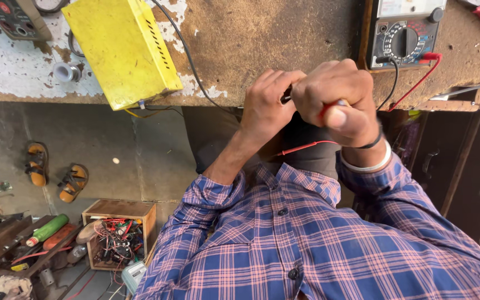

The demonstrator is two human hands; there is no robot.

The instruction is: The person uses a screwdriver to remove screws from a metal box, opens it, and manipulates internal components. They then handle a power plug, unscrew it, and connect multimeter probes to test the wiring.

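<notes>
Your right hand (337, 103) grips the red probe (334, 105), left hand (270, 105) probably pinches the black one; tips slipping together could short.

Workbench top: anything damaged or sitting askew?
Yes. The bench top has its white coating peeled away over a wide patch, with bare brown board showing. The yellow metal box sits skewed, one corner overhanging the front edge. The multimeter lies square. Both hands, left and right, hold probes in front of the bench.
</notes>
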